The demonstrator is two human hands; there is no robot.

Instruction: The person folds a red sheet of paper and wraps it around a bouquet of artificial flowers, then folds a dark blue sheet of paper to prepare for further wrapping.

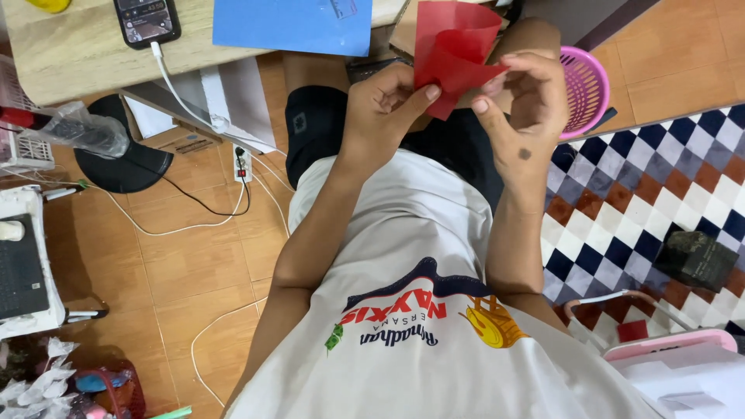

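A red sheet of paper [450, 48], partly folded, is held up in front of my chest above my lap. My left hand [388, 105] pinches its lower left edge with thumb and fingers. My right hand [526, 97] grips the right edge of the same sheet, fingers curled around the fold. Both forearms rise from my white printed shirt toward the paper.
A wooden table [70, 46] at top left carries a phone [146, 19] on a white cable and a blue sheet [295, 25]. A pink basket [586, 87] stands at right beside a chequered mat [644, 194]. Cables and a power strip [242, 161] lie on the tiled floor.
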